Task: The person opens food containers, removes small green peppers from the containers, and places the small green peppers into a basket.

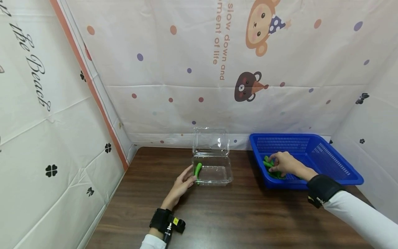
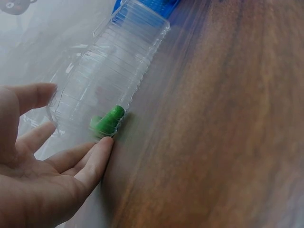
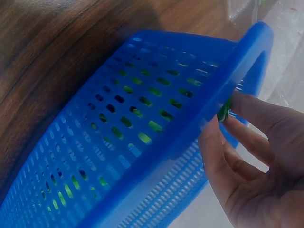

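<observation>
A clear plastic clamshell box (image 1: 217, 173) stands with its lid (image 1: 211, 141) raised; one green pepper (image 1: 198, 169) lies inside along its left side. My left hand (image 1: 181, 183) touches the box's left end with loosely spread fingers (image 2: 97, 159). In the left wrist view the pepper (image 2: 109, 121) shows through the clear wall beside the fingertips. My right hand (image 1: 286, 163) reaches into the left part of a blue plastic basket (image 1: 335, 162). Its thumb and fingers pinch a green pepper (image 3: 224, 111), partly hidden by the rim. More green peppers (image 1: 275, 174) lie under that hand.
Box and basket stand apart on a dark wooden table (image 1: 217, 218). The basket's high perforated wall (image 3: 118, 109) surrounds the peppers. Behind the table hangs a white printed cloth (image 1: 174, 69), with another cloth wall (image 1: 62, 155) on the left.
</observation>
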`<state>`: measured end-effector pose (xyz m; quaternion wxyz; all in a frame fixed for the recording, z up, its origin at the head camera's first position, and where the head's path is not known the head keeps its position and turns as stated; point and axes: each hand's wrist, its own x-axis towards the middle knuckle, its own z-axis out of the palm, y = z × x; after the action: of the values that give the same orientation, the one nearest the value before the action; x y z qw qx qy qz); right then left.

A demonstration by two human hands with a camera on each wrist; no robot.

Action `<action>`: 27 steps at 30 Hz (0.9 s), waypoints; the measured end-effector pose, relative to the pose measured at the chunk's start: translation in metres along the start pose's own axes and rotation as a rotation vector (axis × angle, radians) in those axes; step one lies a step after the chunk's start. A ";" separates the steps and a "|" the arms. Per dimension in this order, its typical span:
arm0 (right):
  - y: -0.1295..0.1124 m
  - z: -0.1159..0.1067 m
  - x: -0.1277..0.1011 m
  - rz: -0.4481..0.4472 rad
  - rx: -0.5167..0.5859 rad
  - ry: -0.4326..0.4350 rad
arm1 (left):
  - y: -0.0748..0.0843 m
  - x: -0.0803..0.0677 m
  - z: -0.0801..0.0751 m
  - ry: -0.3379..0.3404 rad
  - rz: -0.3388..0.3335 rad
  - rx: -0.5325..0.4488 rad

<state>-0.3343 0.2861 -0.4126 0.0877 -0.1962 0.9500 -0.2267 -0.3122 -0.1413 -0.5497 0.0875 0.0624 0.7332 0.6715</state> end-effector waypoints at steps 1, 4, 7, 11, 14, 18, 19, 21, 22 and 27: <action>0.000 0.000 -0.001 -0.010 -0.005 0.003 | 0.000 0.000 0.000 0.000 0.002 0.001; 0.001 0.001 -0.002 -0.021 -0.005 0.002 | 0.000 0.000 0.000 0.002 0.005 0.001; 0.002 0.001 -0.002 -0.024 -0.013 0.002 | 0.000 0.000 0.001 0.003 0.004 0.002; 0.002 -0.002 -0.002 -0.040 -0.032 0.027 | 0.000 0.000 0.001 0.004 0.002 0.004; 0.002 -0.007 -0.002 -0.054 -0.055 0.052 | 0.000 0.000 0.001 0.006 0.000 0.004; 0.001 -0.014 -0.001 -0.052 -0.098 0.077 | 0.000 0.000 0.001 0.007 0.001 0.002; 0.000 -0.016 -0.001 -0.050 -0.115 0.087 | 0.000 0.000 0.001 0.008 0.002 0.003; 0.000 -0.019 0.001 -0.053 -0.139 0.104 | 0.000 0.000 0.001 0.007 0.004 0.005; -0.001 -0.021 0.001 -0.061 -0.152 0.118 | 0.000 0.000 0.001 0.007 0.005 0.005; -0.007 -0.028 0.003 -0.135 -0.211 0.234 | 0.000 0.000 0.001 0.008 0.006 0.006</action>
<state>-0.3415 0.2906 -0.3850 -0.0601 -0.2399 0.9569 -0.1522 -0.3120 -0.1404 -0.5498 0.0826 0.0622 0.7353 0.6698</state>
